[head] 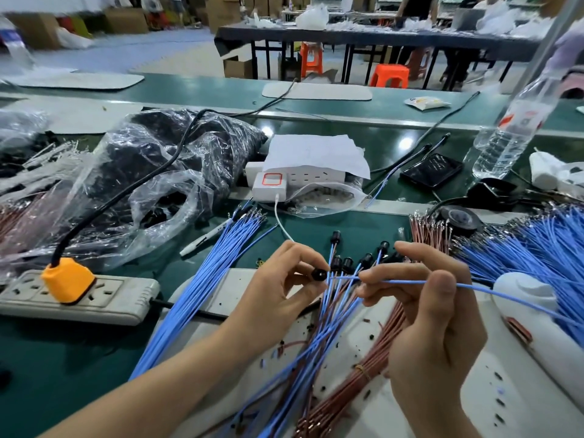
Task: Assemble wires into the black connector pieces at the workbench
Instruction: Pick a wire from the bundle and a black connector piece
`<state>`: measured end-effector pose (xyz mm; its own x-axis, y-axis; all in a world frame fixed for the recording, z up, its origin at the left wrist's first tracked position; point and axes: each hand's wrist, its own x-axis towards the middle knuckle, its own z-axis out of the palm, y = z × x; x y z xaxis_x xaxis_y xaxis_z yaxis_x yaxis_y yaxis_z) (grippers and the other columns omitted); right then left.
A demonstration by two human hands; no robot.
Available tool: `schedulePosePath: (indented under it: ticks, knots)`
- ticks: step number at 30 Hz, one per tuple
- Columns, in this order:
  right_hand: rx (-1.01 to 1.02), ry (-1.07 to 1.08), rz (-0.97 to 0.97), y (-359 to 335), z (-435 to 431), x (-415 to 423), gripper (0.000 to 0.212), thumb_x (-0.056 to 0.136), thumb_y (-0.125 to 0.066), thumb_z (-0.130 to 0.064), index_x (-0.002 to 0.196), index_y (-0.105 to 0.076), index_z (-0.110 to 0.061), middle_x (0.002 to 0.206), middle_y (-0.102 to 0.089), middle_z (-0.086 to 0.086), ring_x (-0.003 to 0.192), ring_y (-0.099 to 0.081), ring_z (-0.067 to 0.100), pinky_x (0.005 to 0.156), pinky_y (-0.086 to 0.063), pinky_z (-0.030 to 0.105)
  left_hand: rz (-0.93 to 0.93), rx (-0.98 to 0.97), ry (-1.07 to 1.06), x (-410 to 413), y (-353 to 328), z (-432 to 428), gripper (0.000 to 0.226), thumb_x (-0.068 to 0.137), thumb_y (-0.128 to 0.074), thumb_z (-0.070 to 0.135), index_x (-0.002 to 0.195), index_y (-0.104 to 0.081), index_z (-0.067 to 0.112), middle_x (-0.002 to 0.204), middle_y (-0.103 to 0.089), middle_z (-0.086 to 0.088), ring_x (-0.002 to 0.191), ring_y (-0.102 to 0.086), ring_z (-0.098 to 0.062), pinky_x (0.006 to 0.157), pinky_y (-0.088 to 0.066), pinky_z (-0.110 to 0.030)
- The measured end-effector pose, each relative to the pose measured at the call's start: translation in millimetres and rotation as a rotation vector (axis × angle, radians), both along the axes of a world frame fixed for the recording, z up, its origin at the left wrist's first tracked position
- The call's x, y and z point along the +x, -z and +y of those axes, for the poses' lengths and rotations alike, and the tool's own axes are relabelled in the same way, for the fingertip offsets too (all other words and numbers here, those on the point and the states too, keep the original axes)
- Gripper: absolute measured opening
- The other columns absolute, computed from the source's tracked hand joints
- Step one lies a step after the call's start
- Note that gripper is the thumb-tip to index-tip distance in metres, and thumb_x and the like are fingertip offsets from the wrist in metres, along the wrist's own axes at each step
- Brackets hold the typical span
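Note:
My left hand (284, 286) pinches a small black connector piece (319, 275) between thumb and fingertips. My right hand (433, 311) pinches a single blue wire (407, 282) whose tip points left at that connector, almost touching it. Behind the hands lie several finished black connectors with wires (347, 263). A bundle of blue wires (202, 289) fans out to the left, another blue bundle (537, 248) lies on the right, and brown wires (373, 368) lie below my hands.
A power strip with an orange plug (68, 279) lies at the left. Clear bags of black parts (164, 172) sit behind it. A white charger box (271, 184), a phone (431, 170), a water bottle (512, 128) and a white pen (205, 240) stand around.

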<state>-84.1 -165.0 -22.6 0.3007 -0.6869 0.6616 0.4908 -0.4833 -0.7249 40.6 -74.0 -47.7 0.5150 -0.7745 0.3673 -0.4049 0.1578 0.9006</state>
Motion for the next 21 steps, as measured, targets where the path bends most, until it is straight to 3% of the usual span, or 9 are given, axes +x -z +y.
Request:
schedulePosePath:
  ticks: [10,17,21]
  knots:
    - [-0.081,-0.049,0.046,7.0,0.4,3.7,0.028,0.103,-0.033,-0.043,0.114,-0.058,-0.035,0.083,-0.07,-0.008,0.066,-0.067,0.019,0.063,-0.053,0.025,-0.026,0.045,-0.002,-0.9,1.9,0.3,0.025,0.086,-0.065,0.01,0.095,-0.059,0.032,0.097,-0.056,0.009,0.086,-0.06,-0.016,0.076,-0.046,-0.021]
    - [-0.071,-0.082,0.054,8.2,0.0,3.9,0.029,0.103,-0.035,-0.043,0.115,-0.06,-0.034,0.082,-0.07,-0.003,0.066,-0.067,0.019,0.062,-0.053,0.025,-0.05,0.049,0.001,-1.8,2.1,-0.2,0.025,0.087,-0.066,0.01,0.095,-0.06,0.033,0.096,-0.058,0.009,0.087,-0.06,-0.016,0.077,-0.047,-0.024]
    - [-0.068,-0.097,0.11,8.5,0.2,3.2,0.029,0.102,-0.035,-0.045,0.113,-0.06,-0.035,0.084,-0.069,-0.004,0.067,-0.067,0.019,0.062,-0.055,0.03,-0.067,0.044,0.006,-2.8,0.6,-0.6,0.023,0.085,-0.066,0.009,0.095,-0.061,0.029,0.095,-0.058,0.008,0.088,-0.059,-0.017,0.077,-0.049,-0.028]
